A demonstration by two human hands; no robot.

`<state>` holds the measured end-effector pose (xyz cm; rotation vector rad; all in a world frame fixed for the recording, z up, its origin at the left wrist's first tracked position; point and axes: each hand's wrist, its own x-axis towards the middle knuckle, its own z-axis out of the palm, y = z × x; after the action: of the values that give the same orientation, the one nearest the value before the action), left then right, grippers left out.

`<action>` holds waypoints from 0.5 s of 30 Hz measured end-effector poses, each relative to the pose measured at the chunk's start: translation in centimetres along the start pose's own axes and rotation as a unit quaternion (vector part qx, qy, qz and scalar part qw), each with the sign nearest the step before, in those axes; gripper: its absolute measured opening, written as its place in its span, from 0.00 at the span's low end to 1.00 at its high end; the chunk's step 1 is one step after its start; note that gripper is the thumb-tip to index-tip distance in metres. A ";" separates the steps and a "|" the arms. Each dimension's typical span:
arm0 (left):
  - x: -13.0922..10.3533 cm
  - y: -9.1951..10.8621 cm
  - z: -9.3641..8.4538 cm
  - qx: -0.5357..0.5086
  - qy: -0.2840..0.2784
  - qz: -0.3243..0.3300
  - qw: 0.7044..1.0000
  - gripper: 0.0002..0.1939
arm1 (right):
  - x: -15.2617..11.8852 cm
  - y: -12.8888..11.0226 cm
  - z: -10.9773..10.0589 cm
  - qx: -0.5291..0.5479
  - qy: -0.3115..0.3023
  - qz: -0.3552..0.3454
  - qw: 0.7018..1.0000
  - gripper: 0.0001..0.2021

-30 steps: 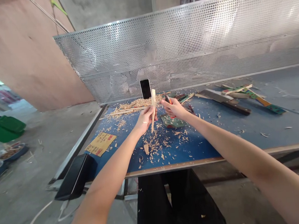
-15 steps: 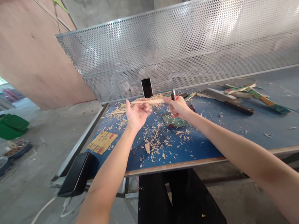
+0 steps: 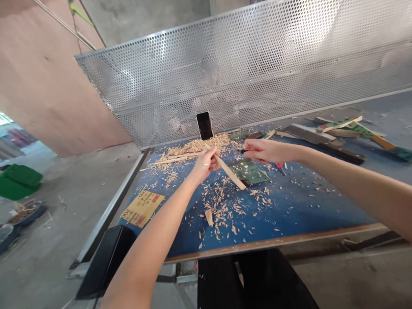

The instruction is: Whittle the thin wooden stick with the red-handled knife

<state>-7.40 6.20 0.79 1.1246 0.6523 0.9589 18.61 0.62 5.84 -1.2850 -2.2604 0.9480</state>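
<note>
My left hand [image 3: 207,165] is closed round a pale wooden stick [image 3: 230,173]. The stick slants down to the right, and its lower end is over or against the edge of a dark green sheet [image 3: 251,171]. To the right, my right hand [image 3: 266,151] grips an orange-and-black knife [image 3: 251,150], which looks like a utility knife; its front end points left toward the stick and stays apart from it. Wood shavings [image 3: 220,205] lie beneath and around both hands, with a small wood offcut [image 3: 209,217] among them.
On the blue tabletop [image 3: 301,204], a yellow sandpaper sheet [image 3: 142,209] lies left. A phone [image 3: 204,125] leans upright before the perforated metal screen [image 3: 256,66]. At right are a handsaw [image 3: 310,134] and painted wood strips [image 3: 384,139]. A black box [image 3: 103,258] sits at the left corner.
My right hand has let go of the stick's end and moved right, turning the knife from upright to pointing left. The stick has swung from level to slanting down, still in my left hand.
</note>
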 end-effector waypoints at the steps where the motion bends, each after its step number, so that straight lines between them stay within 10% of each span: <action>1: 0.5 -0.7 0.3 0.009 -0.035 -0.019 0.999 0.20 | -0.1 0.4 -0.4 -0.025 0.011 -0.009 1.000 0.18; 6: 1.9 -3.4 1.2 0.026 -0.116 -0.059 0.991 0.22 | -0.1 1.4 -0.4 -0.139 -0.009 -0.057 0.989 0.15; 15: 2.6 -4.5 1.3 0.082 -0.039 -0.014 0.996 0.30 | 1.2 2.2 3.3 -0.288 0.005 -0.088 0.954 0.24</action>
<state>-3.77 7.33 -2.96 1.2882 0.6894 0.8448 17.34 1.19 2.00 -1.2550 -2.6975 0.2135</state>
